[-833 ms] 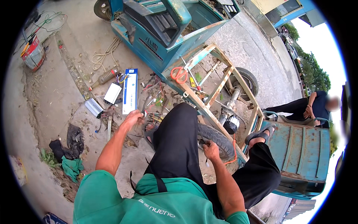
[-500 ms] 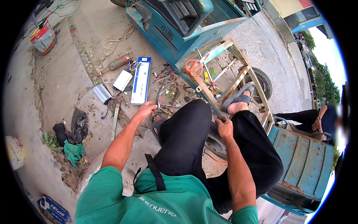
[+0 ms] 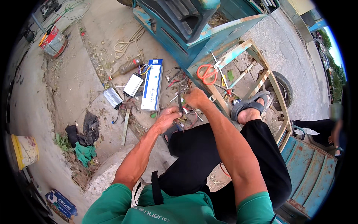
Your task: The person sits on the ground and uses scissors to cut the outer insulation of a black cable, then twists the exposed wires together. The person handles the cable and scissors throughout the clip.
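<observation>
My left hand is closed round a dark cable just above my bent knee. Up and to the right, my right hand is bent over the same tangle of wires, its fingers curled; what they grip is hidden behind the hand. Loose red and black wires hang below and between the hands. A long blue-and-white box lies on the ground left of them. Scissors with orange handles rest on the rusty metal frame to the right.
A white box-shaped unit, a finned silver unit and a brown bottle lie at the left. Ahead stands a teal vehicle body. A wheel is beyond the frame. Another person sits at the far right.
My right hand has moved from beside my right leg up and left to the wires. My left hand has shifted right, onto the dark cable. The view has tilted slightly.
</observation>
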Motion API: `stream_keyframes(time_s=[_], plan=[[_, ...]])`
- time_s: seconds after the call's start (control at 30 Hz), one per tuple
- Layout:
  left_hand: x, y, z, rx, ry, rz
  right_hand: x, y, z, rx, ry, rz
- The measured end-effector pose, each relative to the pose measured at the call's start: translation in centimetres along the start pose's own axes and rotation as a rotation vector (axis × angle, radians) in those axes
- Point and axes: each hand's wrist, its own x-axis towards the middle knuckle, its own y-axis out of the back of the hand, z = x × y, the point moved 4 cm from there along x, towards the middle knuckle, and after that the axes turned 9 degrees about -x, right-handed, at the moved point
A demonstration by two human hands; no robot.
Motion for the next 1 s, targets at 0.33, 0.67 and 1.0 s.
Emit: stream_keyframes(time_s=[0.33, 0.67, 1.0], plan=[[-0.4, 0.0, -2.2, 0.324, 0.096, -0.109, 3.6, -12.0, 1.9, 1.330, -0.423, 0.000], [14.6, 2.2, -0.2, 0.531, -0.034, 0.379, 1.4, -9.2, 3.2, 0.493, -0.318, 0.327], [18.4, 4.0, -1.8, -0.084, 0.032, 0.278, 1.7, -14.1, 3.5, 0.782, -0.176, 0.026]])
